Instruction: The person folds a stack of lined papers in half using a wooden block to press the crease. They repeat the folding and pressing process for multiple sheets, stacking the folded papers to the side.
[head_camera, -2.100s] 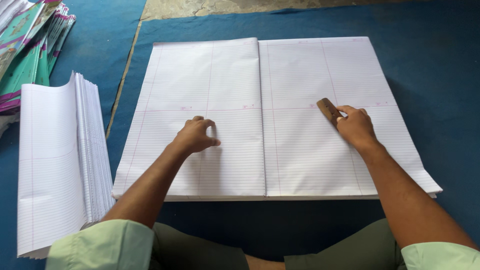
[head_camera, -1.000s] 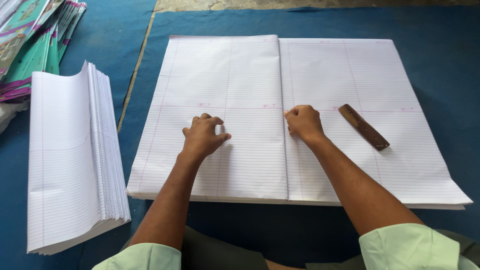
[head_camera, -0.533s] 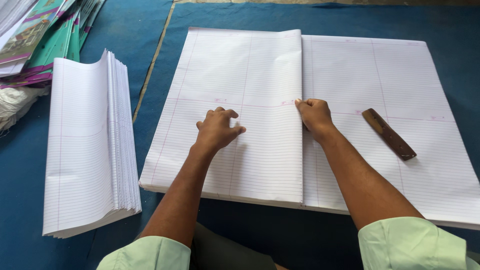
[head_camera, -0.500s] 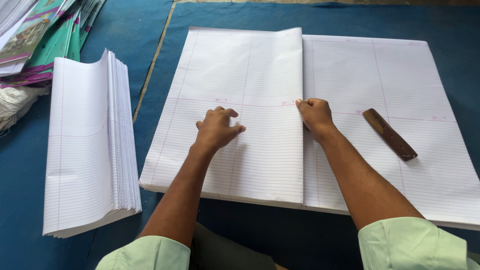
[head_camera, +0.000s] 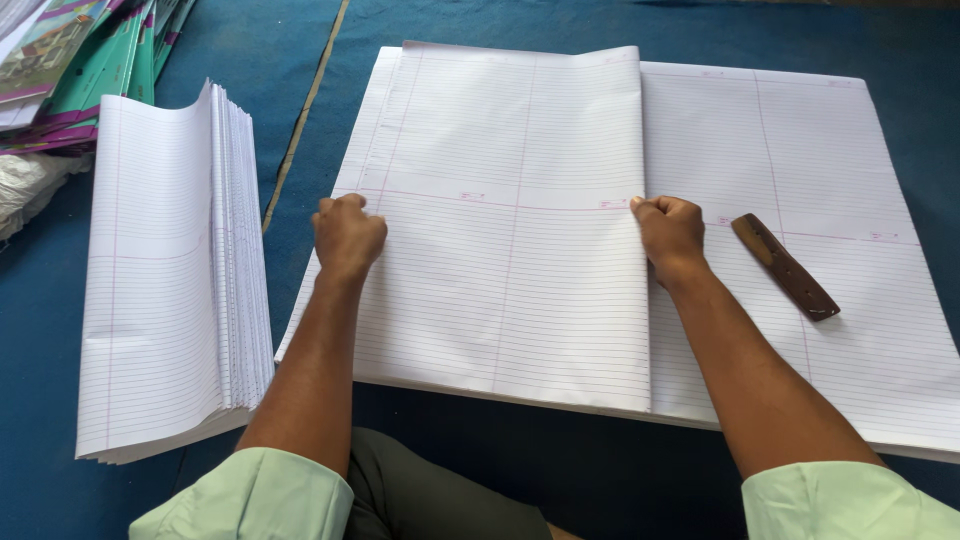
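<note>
On the blue surface (head_camera: 480, 470), one large ruled sheet (head_camera: 510, 260) lies folded over; left hand (head_camera: 347, 232) fisted presses its left edge, right hand (head_camera: 670, 228) pinches its right edge. One wooden stick (head_camera: 785, 266) right, one folded stack (head_camera: 165, 280) left.

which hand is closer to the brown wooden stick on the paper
Right. The right hand grips the folded sheet's edge just left of the wooden stick, not touching it. The left hand rests far across the sheet, near its left edge.
</note>
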